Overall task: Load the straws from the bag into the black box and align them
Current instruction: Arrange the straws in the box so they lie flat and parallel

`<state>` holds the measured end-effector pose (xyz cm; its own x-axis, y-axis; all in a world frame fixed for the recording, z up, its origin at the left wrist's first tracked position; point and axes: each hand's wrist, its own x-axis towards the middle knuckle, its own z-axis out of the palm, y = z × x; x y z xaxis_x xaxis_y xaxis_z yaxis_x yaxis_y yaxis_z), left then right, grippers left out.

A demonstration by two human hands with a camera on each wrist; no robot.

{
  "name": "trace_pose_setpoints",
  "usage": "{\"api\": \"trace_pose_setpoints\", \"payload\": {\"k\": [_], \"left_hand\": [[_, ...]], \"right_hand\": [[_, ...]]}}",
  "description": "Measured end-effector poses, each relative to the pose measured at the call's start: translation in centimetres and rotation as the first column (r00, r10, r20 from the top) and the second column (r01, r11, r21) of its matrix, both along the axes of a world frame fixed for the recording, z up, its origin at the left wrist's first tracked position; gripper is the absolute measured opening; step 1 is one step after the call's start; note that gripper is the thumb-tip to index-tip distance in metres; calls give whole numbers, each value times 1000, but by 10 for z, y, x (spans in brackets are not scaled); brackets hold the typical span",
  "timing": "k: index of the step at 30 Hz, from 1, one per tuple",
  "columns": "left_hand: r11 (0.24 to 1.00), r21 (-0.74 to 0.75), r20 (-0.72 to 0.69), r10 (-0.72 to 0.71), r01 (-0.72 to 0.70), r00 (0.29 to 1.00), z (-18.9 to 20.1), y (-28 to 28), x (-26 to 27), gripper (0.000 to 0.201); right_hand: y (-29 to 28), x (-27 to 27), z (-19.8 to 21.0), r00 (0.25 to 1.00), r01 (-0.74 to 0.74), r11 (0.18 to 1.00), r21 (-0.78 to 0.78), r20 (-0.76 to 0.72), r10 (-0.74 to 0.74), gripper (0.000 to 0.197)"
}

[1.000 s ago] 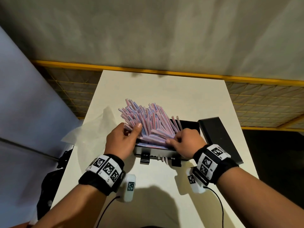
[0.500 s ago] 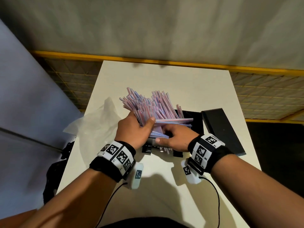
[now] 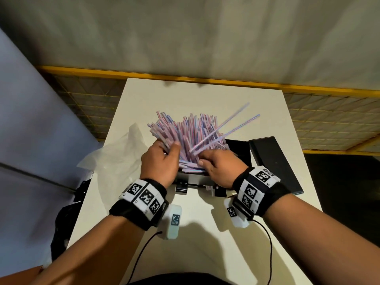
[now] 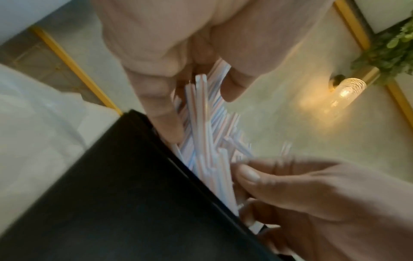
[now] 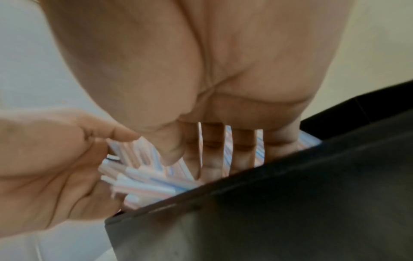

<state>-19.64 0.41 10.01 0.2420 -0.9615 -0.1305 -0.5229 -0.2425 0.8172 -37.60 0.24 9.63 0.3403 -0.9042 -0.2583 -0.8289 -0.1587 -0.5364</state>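
From the head view, the left hand [image 3: 162, 161] curls round the near end of the straws [image 3: 185, 134], thumb across the front of the bundle, while the right hand [image 3: 220, 167] lies against the bundle's right side, fingers buried among the straws. The bundle fans upward out of the black box [image 3: 236, 147]; two loose straws jut out to the right. The plastic bag [image 3: 115, 155] lies flat on the white table [image 3: 205, 95], with no straws showing in it, and the black lid [image 3: 273, 161] rests beside the box.

The left wrist view shows fingers and thumb closed on striped straws just inside the box wall [image 4: 125, 185].

The right wrist view shows straight, spread fingers pressing straws down behind the box rim [image 5: 268, 176].

Loading looks essentially done; aligning is still ahead, since the straws splay at several angles.
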Motion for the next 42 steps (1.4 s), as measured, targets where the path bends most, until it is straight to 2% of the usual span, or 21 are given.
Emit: {"api": "trace_pose_setpoints", "payload": {"k": [4, 9, 13, 16, 19, 21, 23, 26, 29, 31, 33, 34, 35, 36, 39, 42], "left_hand": [[994, -84, 106, -58, 67, 993, 8, 3, 14, 23], [990, -92, 116, -93, 104, 989, 6, -1, 17, 22], [989, -116, 141, -77, 94, 987, -5, 0, 14, 33], [975, -219, 169, 1, 37, 986, -2, 2, 16, 54], [881, -466, 233, 30, 85, 972, 13, 5, 15, 70], [784, -585, 317, -15, 208, 948, 26, 4, 6, 68], [690, -606, 432, -132, 396, 892, 35, 4, -9, 59], [579, -513, 530, -367, 634, 764, 34, 8, -30, 43], [551, -359, 552, -526, 753, 647, 21, 14, -43, 39], [502, -194, 590, -627, 843, 509, 15, 16, -52, 44], [457, 57, 633, -704, 887, 322, 12, 17, -60, 45], [444, 155, 644, -722, 882, 251, 10, 17, -64, 40], [436, 198, 649, -730, 878, 216, 8, 16, -66, 34], [430, 204, 636, -741, 879, 215, 7, 15, -68, 26], [466, 163, 609, -741, 870, 282, 4, 8, -63, 16], [528, 128, 614, -707, 840, 351, 3, -1, -50, 14]], "right_hand": [[7, -16, 12, 996, 24, 998, 52, -92, -19, 23], [8, -36, 15, 968, 215, 971, -105, -112, -227, 28], [1, -47, 13, 947, 268, 956, -115, -151, -284, 20], [-1, -55, 12, 938, 306, 944, -126, -130, -321, 24], [-10, -61, 10, 932, 300, 939, -167, -159, -326, 37], [-20, -62, 8, 927, 274, 947, -170, -214, -307, 45], [-29, -63, 5, 915, 232, 957, -176, -293, -276, 39], [-33, -64, 4, 893, 184, 968, -173, -383, -238, 26], [-32, -70, 4, 900, 221, 956, -192, -338, -275, 19], [-30, -77, 6, 907, 262, 945, -195, -284, -310, 18], [-27, -83, 8, 909, 286, 943, -168, -265, -322, 18], [-25, -87, 8, 909, 289, 945, -155, -266, -321, 20], [-23, -90, 7, 910, 281, 948, -149, -272, -312, 23], [-21, -92, 7, 913, 264, 953, -147, -280, -296, 26], [-18, -94, 5, 920, 209, 972, -108, -315, -233, 36], [-19, -94, 4, 919, 190, 981, -44, -344, -194, 34]]}}
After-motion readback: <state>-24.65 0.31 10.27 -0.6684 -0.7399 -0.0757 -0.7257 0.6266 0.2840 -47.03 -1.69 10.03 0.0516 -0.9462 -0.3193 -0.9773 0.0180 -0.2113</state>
